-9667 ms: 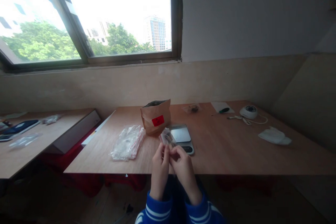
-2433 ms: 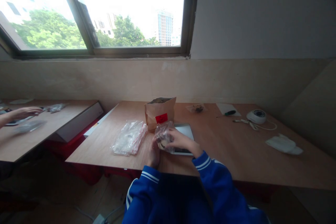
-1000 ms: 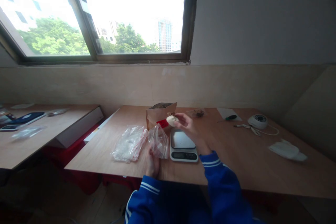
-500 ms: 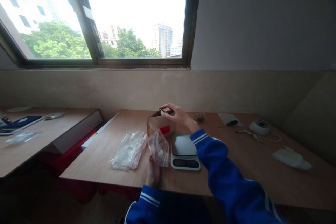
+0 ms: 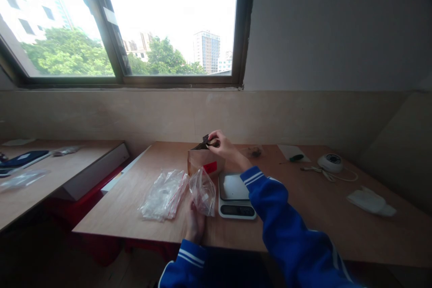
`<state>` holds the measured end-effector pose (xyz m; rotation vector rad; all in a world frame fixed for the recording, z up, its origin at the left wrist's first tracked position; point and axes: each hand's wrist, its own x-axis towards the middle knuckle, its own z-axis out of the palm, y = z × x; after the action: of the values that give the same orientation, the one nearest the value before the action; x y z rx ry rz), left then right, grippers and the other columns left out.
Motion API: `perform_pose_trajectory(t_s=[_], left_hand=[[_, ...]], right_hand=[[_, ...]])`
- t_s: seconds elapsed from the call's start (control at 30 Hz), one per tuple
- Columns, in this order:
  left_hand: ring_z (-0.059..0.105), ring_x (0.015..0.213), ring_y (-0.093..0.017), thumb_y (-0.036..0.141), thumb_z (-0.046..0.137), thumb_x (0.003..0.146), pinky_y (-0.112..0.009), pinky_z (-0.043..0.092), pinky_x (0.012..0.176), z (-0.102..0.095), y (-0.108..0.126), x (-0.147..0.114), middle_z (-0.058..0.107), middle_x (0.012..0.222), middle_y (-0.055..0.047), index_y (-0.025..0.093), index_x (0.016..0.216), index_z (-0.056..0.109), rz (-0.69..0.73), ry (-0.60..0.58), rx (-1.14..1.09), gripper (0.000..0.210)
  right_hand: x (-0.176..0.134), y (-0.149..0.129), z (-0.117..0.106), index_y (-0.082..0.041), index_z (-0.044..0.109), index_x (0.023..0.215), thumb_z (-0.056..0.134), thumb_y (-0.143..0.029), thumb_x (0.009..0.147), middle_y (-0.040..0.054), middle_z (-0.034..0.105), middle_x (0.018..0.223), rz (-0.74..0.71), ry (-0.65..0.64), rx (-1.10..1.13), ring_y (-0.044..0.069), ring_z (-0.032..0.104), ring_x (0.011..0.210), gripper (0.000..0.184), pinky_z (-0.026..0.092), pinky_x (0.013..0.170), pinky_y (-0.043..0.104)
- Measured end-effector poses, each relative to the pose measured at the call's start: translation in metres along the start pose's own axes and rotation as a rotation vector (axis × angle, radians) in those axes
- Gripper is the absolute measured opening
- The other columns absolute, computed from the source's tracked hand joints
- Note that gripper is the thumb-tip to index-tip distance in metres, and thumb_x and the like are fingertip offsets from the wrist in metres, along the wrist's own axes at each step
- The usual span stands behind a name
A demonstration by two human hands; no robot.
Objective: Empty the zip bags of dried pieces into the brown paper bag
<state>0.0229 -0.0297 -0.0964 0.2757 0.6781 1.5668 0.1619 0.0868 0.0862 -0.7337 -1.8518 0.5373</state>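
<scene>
My left hand (image 5: 195,222) is closed round the lower part of a clear plastic bag (image 5: 203,191), which it holds upright near the table's front edge. Behind it stands a brown paper bag (image 5: 197,162) with a red label, its top open. Over that opening, my right hand (image 5: 221,145) is closed in a pinch. A small dark piece (image 5: 205,139) shows at its fingertips; its kind is not clear. Right beside the clear bag is a white kitchen scale (image 5: 236,195), partly covered by my right sleeve.
Flat clear zip bags (image 5: 164,194) lie in a pile at left. Farther right are a screwdriver (image 5: 297,158) on paper, a white dome camera (image 5: 330,163) with its cable, and a white cloth-like item (image 5: 371,201). Another table (image 5: 84,153) stands left, beyond a gap with red stools (image 5: 97,238).
My right hand has shifted slightly at the paper bag's mouth, and a dark piece now sticks up at its fingertips. The left hand stays on the clear bag. The view has turned slightly.
</scene>
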Motion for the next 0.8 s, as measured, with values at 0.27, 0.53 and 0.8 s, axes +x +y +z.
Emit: perform_pose_trajectory(t_s=[0.27,0.53,0.8], left_hand=[[0.062,0.101,-0.025,0.036,0.061,0.078,-0.039,0.043,0.098,0.004,0.002,-0.004,0.070,0.096,-0.009,0.018,0.091,0.072,-0.003,-0.039,0.030,0.025],[0.060,0.107,-0.028,0.039,0.060,0.078,-0.040,0.043,0.100,0.014,0.007,-0.010,0.070,0.096,-0.010,0.019,0.091,0.072,-0.009,-0.065,0.019,0.027],[0.061,0.105,-0.029,0.037,0.061,0.076,-0.038,0.048,0.092,0.002,0.003,0.000,0.070,0.097,-0.012,0.018,0.088,0.071,-0.031,-0.021,0.015,0.025]], right_hand=[[-0.001,-0.004,0.004,-0.020,0.051,0.088,0.057,-0.035,0.081,0.0030,0.058,0.090,0.111,0.056,0.092,0.015,0.061,0.081,0.018,0.051,0.076,0.031],[0.003,-0.007,-0.007,-0.022,0.051,0.094,0.064,-0.049,0.077,0.0032,0.062,0.091,0.107,0.334,0.171,0.017,0.064,0.084,0.035,0.052,0.074,0.029],[0.005,-0.002,-0.010,-0.020,0.064,0.081,0.058,-0.048,0.084,0.0039,0.068,0.083,0.098,0.161,-0.012,0.018,0.063,0.078,0.029,0.049,0.072,0.030]])
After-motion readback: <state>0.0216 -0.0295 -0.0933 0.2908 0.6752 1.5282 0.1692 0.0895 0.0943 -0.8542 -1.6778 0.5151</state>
